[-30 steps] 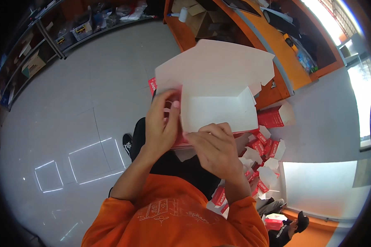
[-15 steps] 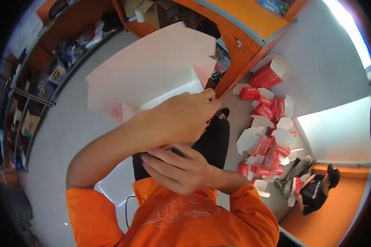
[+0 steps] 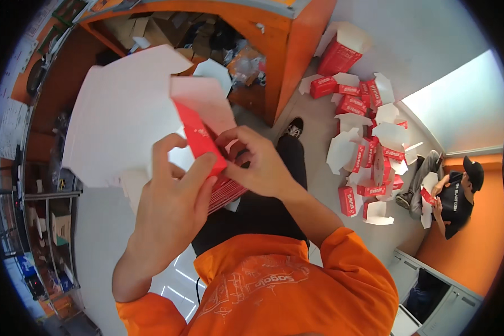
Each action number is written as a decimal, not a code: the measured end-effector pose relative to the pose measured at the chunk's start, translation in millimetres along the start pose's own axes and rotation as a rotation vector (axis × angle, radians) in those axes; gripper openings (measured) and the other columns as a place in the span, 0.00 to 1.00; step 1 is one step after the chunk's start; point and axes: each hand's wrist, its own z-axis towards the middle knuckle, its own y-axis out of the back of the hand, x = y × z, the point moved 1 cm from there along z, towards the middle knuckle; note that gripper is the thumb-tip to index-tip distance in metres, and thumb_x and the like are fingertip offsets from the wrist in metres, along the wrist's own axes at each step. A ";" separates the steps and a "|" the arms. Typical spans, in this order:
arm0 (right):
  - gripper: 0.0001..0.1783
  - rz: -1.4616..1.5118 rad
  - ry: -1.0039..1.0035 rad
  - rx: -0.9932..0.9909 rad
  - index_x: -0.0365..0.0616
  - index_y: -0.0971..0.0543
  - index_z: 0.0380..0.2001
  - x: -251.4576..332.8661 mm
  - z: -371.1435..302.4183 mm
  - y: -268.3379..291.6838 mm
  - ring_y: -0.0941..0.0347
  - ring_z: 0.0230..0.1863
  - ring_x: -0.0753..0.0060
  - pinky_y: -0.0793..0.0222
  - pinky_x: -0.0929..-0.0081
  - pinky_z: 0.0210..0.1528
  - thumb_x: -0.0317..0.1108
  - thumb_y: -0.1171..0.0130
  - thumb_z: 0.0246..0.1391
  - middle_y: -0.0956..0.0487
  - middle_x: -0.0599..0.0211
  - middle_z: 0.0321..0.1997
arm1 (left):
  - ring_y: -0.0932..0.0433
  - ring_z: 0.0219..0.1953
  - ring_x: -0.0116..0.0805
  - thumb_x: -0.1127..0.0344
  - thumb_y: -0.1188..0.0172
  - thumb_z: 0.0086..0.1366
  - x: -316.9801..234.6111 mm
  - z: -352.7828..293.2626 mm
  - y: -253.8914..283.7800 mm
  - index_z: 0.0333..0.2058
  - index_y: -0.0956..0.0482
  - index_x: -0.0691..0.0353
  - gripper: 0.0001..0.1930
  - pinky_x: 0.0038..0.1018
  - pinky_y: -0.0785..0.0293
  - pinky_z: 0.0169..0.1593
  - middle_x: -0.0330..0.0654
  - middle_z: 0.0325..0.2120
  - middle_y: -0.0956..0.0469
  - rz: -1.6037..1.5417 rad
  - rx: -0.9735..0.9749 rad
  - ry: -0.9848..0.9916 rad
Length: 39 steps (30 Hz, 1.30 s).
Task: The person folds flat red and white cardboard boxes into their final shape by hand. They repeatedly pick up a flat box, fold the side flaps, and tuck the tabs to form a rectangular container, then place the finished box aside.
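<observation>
Left hand (image 3: 176, 204) pinches a red end of a box (image 3: 195, 134) between bent fingers and thumb, while the right hand (image 3: 257, 165) curls at the same red wall, fingers crooked and thumb low; whether its tips meet on the card cannot be told. The box, red outside and white within, sits in front of the person, above the lap, its wide white flap (image 3: 115, 120) spread to the left and a smaller pale flap (image 3: 207, 103) standing beyond the fingers. Below the hands, layered red edges show in a stack (image 3: 228, 195) over black trousers (image 3: 246, 227); the wearer's shirt (image 3: 252, 285) is orange. A dark shoe (image 3: 294, 127) rests on the tiled floor ahead. To the right lies a crowd of red-and-white boxes (image 3: 351, 105), many with flaps raised, a taller one (image 3: 340, 57) at the far end. Past them, a co-worker in a black cap (image 3: 474, 172) sits by an orange wall (image 3: 445, 257), both hands on a carton (image 3: 428, 197). Ahead, an orange desk (image 3: 283, 61) shelters brown cardboard and plastic bags (image 3: 246, 67); loaded shelves (image 3: 47, 196) line the left
</observation>
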 end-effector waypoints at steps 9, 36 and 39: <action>0.20 0.245 -0.106 -0.006 0.38 0.23 0.51 -6.3 -30.0 10.9 0.23 0.46 0.75 0.21 0.76 0.47 0.17 0.37 0.55 0.22 0.64 0.51 | 0.20 0.28 0.37 0.77 0.37 0.55 -4.2 -7.2 -10.3 0.49 0.26 0.62 0.21 0.31 0.24 0.24 0.44 0.32 0.28 0.125 0.234 -0.261; 0.16 0.141 -0.024 -0.030 0.37 0.22 0.40 -5.0 -61.0 16.8 0.24 0.41 0.77 0.25 0.78 0.44 0.11 0.45 0.48 0.26 0.67 0.44 | 0.22 0.28 0.32 0.71 0.37 0.56 -35.9 -28.0 -32.3 0.46 0.20 0.65 0.17 0.27 0.25 0.25 0.39 0.30 0.25 0.124 0.384 -0.251; 0.17 0.048 0.004 -0.040 0.39 0.22 0.41 0.8 -58.1 17.1 0.23 0.42 0.75 0.23 0.78 0.42 0.13 0.43 0.47 0.25 0.67 0.45 | 0.19 0.33 0.36 0.70 0.37 0.57 -18.6 -15.8 -16.8 0.45 0.20 0.63 0.16 0.31 0.22 0.29 0.39 0.35 0.22 -0.036 0.294 -0.291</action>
